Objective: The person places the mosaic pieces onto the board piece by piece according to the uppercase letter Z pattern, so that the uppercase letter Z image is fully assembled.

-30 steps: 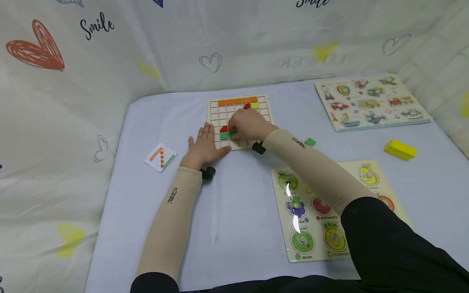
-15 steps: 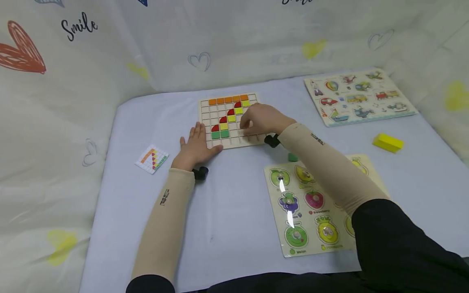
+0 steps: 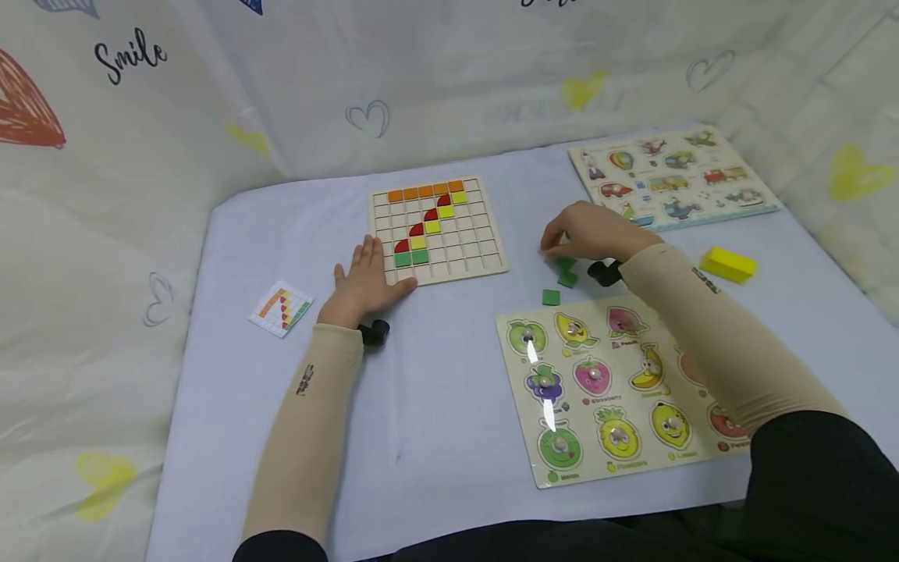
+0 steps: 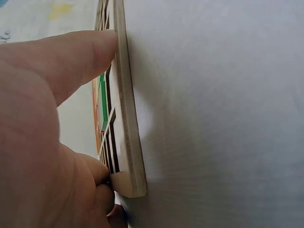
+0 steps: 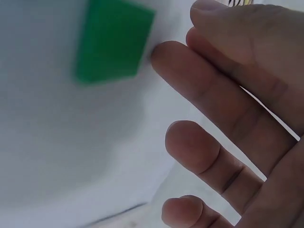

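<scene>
A wooden grid board (image 3: 467,246) lies on the white cloth with orange squares along its top row, a diagonal of red quarter-rounds and yellow squares, and two green squares (image 3: 410,257) lower down. My left hand (image 3: 361,285) rests at its near-left corner, fingers straight along the side; in the left wrist view the thumb (image 4: 90,52) lies over the board's edge. Right of the board, my right hand (image 3: 593,232) is over loose green tiles (image 3: 551,297). In the right wrist view its fingers are parted and hold nothing, with a green tile (image 5: 114,45) just beyond the fingertips.
A small pattern card (image 3: 281,308) lies left of the left hand. The fruit puzzle board (image 3: 516,437) is at the front right, partly under the right forearm. A vehicle puzzle board (image 3: 702,191) lies at the back right, and a yellow block (image 3: 728,265) sits to the right.
My right hand has left the grid board and moved right to the loose green tiles, uncovering the diagonal of tiles. My left hand stays at the board's corner. The head view has shifted slightly.
</scene>
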Motion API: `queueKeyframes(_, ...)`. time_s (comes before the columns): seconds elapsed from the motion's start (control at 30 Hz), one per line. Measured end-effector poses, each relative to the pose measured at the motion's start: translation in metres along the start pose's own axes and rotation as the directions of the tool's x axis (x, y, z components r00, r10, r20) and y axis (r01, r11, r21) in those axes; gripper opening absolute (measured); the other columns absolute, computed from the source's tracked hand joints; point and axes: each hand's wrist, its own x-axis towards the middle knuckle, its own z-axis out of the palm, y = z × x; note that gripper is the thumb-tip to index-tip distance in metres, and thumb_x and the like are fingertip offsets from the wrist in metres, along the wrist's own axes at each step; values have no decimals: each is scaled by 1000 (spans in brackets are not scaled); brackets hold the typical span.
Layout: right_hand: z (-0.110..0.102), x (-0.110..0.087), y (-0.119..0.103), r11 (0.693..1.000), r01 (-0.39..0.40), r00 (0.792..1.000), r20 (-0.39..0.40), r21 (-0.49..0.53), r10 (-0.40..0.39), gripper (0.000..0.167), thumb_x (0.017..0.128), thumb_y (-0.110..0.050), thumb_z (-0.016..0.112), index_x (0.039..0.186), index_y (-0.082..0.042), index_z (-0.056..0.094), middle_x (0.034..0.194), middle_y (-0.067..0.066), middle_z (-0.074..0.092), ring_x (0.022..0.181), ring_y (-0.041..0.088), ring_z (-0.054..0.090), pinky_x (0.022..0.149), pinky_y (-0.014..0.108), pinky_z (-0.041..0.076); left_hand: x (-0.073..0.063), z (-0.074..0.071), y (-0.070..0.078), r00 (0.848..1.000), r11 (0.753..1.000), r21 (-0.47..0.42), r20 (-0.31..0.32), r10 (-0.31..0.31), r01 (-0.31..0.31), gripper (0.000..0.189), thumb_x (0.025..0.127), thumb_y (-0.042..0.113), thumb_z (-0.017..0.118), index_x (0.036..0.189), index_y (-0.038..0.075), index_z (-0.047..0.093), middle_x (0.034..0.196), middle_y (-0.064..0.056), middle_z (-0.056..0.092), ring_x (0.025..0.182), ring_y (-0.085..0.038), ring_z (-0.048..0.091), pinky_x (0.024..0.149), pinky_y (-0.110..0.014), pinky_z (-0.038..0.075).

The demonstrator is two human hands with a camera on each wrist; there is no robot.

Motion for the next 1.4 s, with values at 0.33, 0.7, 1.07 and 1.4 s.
queueKeyframes(0.33,4,-23,9,1000,-13,1000,-24,-27,13,23,90,-18,81,112,-14,81,112,5,79,107,25,69,85,43,56,-2,-2,-5,1000,1000,-4,0,-9,9,109,98,65,51,166,3,-9,176,-13,-15,165,-34,-11,128,-68,-5)
queueKeyframes(0.7,9,0,2,996,51,995,-80,-74,-57,24,86,-16,82,110,-10,81,109,8,78,105,27,68,95,50,54,-3,0,-10,1000,999,-20,-8,-29,29,110,98,67,50,165,3,-9,175,-12,-16,164,-34,-12,128,-67,-5)
queueKeyframes(1.07,12,59,-64,982,167,979,-98,-90,-176,27,88,-21,83,112,-11,80,109,4,77,104,24,61,98,44,52,-5,4,0,998,998,-29,-19,-57,56,110,98,67,52,166,3,-7,176,-12,-14,165,-33,-10,129,-66,-3)
queueKeyframes(1.4,19,102,-125,980,172,985,-15,-97,-175,30,95,-25,77,123,-13,78,119,4,76,115,25,62,115,45,47,-6,0,-4,998,998,-27,-4,-64,64,110,98,69,50,166,5,-8,176,-10,-14,165,-30,-9,130,-65,-3)
